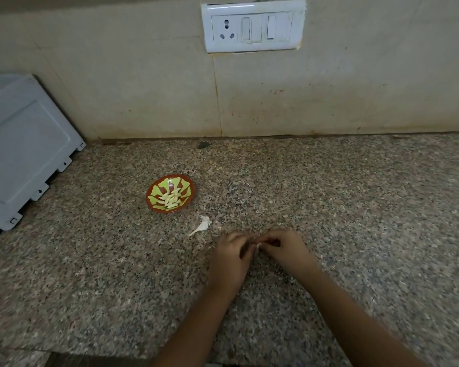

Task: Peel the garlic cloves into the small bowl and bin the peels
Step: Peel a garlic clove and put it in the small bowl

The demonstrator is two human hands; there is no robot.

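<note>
A small red and green bowl (154,193) stands on the granite counter (355,197) and holds several peeled garlic cloves (171,199). A white garlic stem with peel (202,225) lies just right of and nearer than the bowl. My left hand (229,256) and my right hand (285,249) meet fingertip to fingertip low over the counter. Between them they pinch a small garlic clove (258,245), of which only a white speck shows. Both hands have curled fingers.
A white appliance (21,149) stands at the left against the tiled wall. A white socket and switch plate (253,25) is mounted on the wall above. The counter's front edge runs along the bottom left of the view.
</note>
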